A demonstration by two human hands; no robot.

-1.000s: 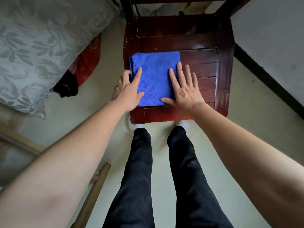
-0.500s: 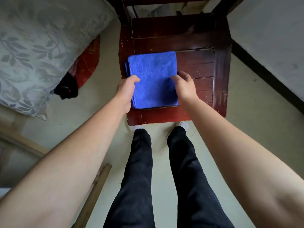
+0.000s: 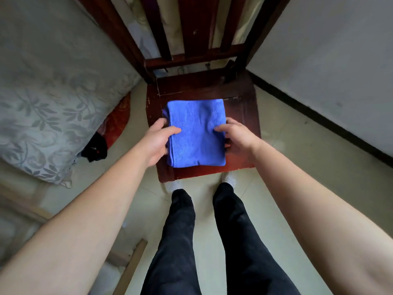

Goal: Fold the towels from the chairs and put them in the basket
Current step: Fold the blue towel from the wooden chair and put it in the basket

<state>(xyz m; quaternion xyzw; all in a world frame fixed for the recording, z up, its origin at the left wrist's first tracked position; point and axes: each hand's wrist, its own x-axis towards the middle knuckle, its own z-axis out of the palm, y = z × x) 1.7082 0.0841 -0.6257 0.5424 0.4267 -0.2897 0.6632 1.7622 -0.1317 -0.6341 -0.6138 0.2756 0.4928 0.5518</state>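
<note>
A folded blue towel (image 3: 196, 128) sits over the seat of a dark red wooden chair (image 3: 244, 99). My left hand (image 3: 156, 139) grips the towel's left edge, thumb on top and fingers under. My right hand (image 3: 236, 135) grips its right edge the same way. Whether the towel still touches the seat, I cannot tell. No basket is in view.
A bed with a grey leaf-patterned cover (image 3: 49, 96) stands to the left, with a red object (image 3: 116, 122) and a black item (image 3: 94, 147) beneath it. A white wall with dark skirting (image 3: 319, 116) runs on the right. My legs (image 3: 212, 241) stand before the chair on a pale tiled floor.
My hands went from lying flat on the towel to closing on its left and right edges. The view tilted up, showing the chair's back.
</note>
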